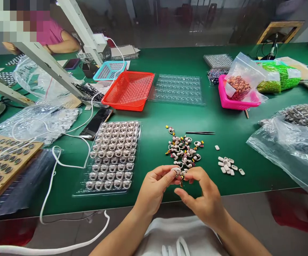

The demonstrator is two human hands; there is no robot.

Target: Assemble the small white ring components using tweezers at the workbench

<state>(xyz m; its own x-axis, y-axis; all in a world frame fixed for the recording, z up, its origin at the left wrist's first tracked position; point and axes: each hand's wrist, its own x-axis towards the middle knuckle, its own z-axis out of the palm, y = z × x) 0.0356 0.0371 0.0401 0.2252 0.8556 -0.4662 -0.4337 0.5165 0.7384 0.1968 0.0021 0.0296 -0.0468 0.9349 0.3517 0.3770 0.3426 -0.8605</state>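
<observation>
My left hand [159, 186] pinches a small whitish ring-shaped part [177, 171] between thumb and fingertips, just above the table's front edge. Beside it is my right hand [203, 193], thumb and index finger apart; its index fingertip is close to the part, and whether it touches cannot be made out. Just beyond the hands lies a loose pile of similar ring-shaped parts [182, 147] with yellow tabs. Black tweezers [200, 133] rest behind the pile. To the right sit several small white oblong caps [227, 165]. A clear tray [111, 156] at left holds rows of shiny beige-grey rounded pieces.
Farther back are a red basket [128, 90], a clear blister tray [179, 89] and a pink basket [239, 101] with bagged copper-coloured parts. A phone [96, 122] and white cable [71, 165] lie left. A plastic bag [284, 149] covers the right side. Another person's arm [63, 44] shows across the table.
</observation>
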